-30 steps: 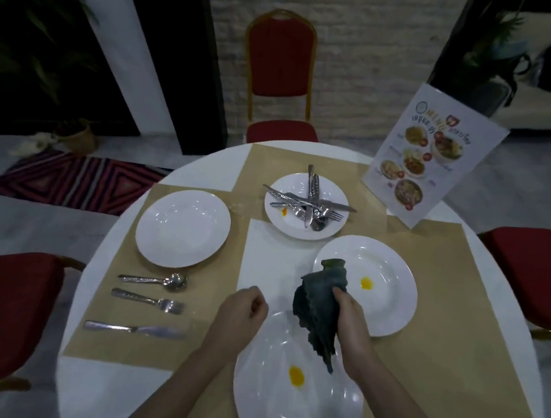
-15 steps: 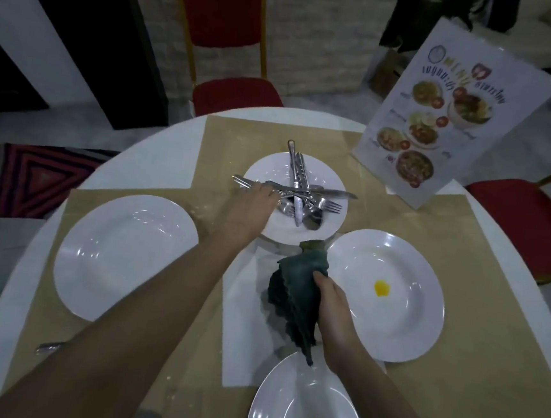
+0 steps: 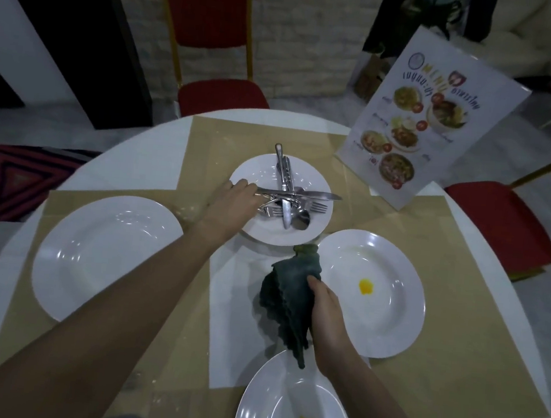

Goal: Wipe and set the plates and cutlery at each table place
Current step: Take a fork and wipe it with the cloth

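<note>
Since half a second ago, the left hand (image 3: 234,202) has closed its fingers on the handles of the steel cutlery (image 3: 288,196) piled on the small white plate (image 3: 316,185) above frame centre, likely to lift pieces for wiping. Below centre, the right hand (image 3: 326,313) grips the bunched dark green cloth (image 3: 285,296), held clear of the table and ready. Two white plates with yellow smears, at right (image 3: 391,319) and bottom (image 3: 263,407), await wiping; the clean-looking large white plate (image 3: 103,253) sits at left.

Single head view, looking steeply down, close over table (image 3: 132,149)
</note>
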`<state>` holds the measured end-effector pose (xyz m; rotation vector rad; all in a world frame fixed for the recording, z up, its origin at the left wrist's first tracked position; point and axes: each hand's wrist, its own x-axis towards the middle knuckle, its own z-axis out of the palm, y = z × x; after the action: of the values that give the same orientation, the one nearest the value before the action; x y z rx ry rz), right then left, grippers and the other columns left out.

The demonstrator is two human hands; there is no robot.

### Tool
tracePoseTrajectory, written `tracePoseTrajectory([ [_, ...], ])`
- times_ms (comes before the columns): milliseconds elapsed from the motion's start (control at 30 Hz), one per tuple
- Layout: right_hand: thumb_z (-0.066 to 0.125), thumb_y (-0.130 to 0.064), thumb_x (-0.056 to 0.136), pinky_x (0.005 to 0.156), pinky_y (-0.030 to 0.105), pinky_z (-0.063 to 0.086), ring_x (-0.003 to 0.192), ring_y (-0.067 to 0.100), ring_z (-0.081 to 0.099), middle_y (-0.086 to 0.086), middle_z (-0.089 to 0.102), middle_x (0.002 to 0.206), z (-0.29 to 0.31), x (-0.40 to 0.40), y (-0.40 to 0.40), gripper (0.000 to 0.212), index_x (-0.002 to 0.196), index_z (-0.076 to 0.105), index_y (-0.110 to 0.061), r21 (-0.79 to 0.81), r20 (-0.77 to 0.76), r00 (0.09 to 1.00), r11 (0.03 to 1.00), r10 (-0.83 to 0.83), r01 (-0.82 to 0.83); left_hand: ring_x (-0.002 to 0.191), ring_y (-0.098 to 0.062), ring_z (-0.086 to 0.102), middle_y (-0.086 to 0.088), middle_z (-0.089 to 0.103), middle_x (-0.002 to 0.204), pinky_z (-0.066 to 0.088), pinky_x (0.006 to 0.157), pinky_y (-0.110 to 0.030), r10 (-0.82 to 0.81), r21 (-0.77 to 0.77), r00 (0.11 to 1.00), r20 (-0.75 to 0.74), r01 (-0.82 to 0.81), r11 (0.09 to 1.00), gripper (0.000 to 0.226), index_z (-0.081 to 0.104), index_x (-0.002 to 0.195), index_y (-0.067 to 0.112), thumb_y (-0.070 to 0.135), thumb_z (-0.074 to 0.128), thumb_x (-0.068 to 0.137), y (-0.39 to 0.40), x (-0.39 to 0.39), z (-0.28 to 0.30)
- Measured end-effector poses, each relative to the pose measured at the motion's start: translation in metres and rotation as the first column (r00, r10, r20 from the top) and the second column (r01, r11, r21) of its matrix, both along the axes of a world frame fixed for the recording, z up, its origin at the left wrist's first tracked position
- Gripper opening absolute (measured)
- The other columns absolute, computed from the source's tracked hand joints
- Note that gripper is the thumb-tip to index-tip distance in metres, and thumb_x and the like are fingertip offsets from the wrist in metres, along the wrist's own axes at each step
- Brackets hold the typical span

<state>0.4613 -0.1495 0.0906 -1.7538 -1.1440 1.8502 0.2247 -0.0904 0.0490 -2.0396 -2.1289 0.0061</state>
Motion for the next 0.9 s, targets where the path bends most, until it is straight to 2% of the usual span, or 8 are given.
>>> tracePoseTrajectory([
  [100, 0.039, -0.034, 0.101, 0.084, 0.035, 0.053, 0.100, 0.025, 0.067, 0.008, 0.073, 0.107, 0.005, 0.007, -0.004, 0.035, 0.114, 0.067, -0.015, -0.021, -0.037, 0.999, 1.000, -0.004, 0.003, 0.089, -0.029, 0.060, -0.006, 0.063, 0.089, 0.047, 0.076, -0.039, 0.077, 0.012, 0.991, 0.112, -0.079, 0.997, 0.015, 0.069, 0.094, 0.018, 0.013, 0.068, 0.080, -0.005, 0.007, 0.001],
  [233, 0.039, -0.031, 0.102, 0.085, 0.034, 0.053, 0.100, 0.023, 0.068, 0.006, 0.074, 0.104, 0.011, 0.022, -0.009, 0.035, 0.110, 0.068, -0.016, -0.021, -0.083, 0.997, 1.000, -0.010, 0.008, 0.106, -0.028, 0.055, -0.006, 0.062, 0.106, 0.039, 0.089, -0.039, 0.200, 0.016, 0.957, 0.212, -0.208, 0.978, 0.020, 0.066, 0.107, 0.019, 0.017, 0.054, 0.090, -0.006, 0.017, 0.003],
  [467, 0.040, -0.030, 0.101, 0.093, 0.037, 0.049, 0.106, 0.023, 0.062, 0.005, 0.069, 0.110, 0.022, 0.049, -0.016, 0.030, 0.106, 0.067, -0.019, -0.055, -0.109, 0.991, 0.995, -0.083, 0.077, 0.088, -0.033, 0.063, -0.012, 0.062, 0.095, 0.049, 0.070, -0.036, 0.330, -0.245, 0.874, 0.355, -0.254, 0.936, 0.013, 0.065, 0.095, 0.012, 0.016, 0.054, 0.091, -0.041, 0.028, 0.022],
  [533, 0.040, -0.028, 0.100, 0.090, 0.040, 0.050, 0.102, 0.027, 0.063, 0.008, 0.071, 0.104, 0.028, 0.056, -0.023, 0.031, 0.102, 0.069, -0.016, -0.064, -0.114, 0.990, 0.995, -0.083, 0.076, 0.067, -0.024, 0.065, -0.009, 0.064, 0.080, 0.045, 0.056, -0.027, 0.377, -0.264, 0.704, 0.602, -0.271, 0.926, 0.012, 0.065, 0.091, 0.011, 0.019, 0.057, 0.092, -0.072, 0.047, 0.035],
  [600, 0.040, -0.026, 0.100, 0.078, 0.038, 0.053, 0.094, 0.029, 0.064, 0.011, 0.070, 0.097, 0.033, 0.070, -0.034, 0.033, 0.104, 0.068, -0.009, -0.093, -0.104, 0.991, 0.993, -0.087, 0.077, 0.042, -0.012, 0.053, -0.004, 0.058, 0.067, 0.038, 0.041, -0.018, 0.389, -0.305, 0.366, 0.845, -0.267, 0.914, 0.012, 0.062, 0.091, 0.009, 0.020, 0.057, 0.094, -0.113, 0.091, 0.053],
  [700, 0.041, -0.031, 0.101, 0.077, 0.037, 0.053, 0.096, 0.029, 0.065, 0.013, 0.069, 0.105, 0.031, 0.102, -0.058, 0.038, 0.117, 0.063, -0.005, -0.102, -0.127, 0.992, 0.995, -0.018, 0.005, 0.041, -0.012, 0.046, -0.004, 0.056, 0.065, 0.034, 0.038, -0.019, 0.398, -0.379, 0.025, 0.917, -0.255, 0.890, 0.015, 0.065, 0.094, 0.009, 0.013, 0.050, 0.097, -0.173, 0.176, 0.072],
  [800, 0.045, -0.031, 0.099, 0.091, 0.044, 0.053, 0.099, 0.027, 0.069, 0.010, 0.074, 0.105, 0.032, 0.143, -0.088, 0.034, 0.116, 0.068, -0.010, -0.082, -0.159, 0.987, 0.995, 0.036, -0.050, 0.046, -0.016, 0.048, -0.004, 0.057, 0.059, 0.037, 0.044, -0.024, 0.382, -0.397, -0.111, 0.917, -0.301, 0.867, 0.021, 0.068, 0.093, 0.015, 0.007, 0.049, 0.094, -0.216, 0.248, 0.071],
  [900, 0.055, -0.029, 0.097, 0.087, 0.047, 0.054, 0.094, 0.033, 0.070, 0.016, 0.074, 0.099, 0.032, 0.184, -0.112, 0.030, 0.111, 0.070, -0.007, -0.041, -0.204, 0.974, 0.993, 0.103, -0.113, 0.045, -0.018, 0.050, -0.004, 0.056, 0.053, 0.039, 0.045, -0.027, 0.336, -0.375, -0.169, 0.927, -0.343, 0.861, 0.011, 0.065, 0.089, 0.010, 0.008, 0.055, 0.094, -0.246, 0.304, 0.074],
])
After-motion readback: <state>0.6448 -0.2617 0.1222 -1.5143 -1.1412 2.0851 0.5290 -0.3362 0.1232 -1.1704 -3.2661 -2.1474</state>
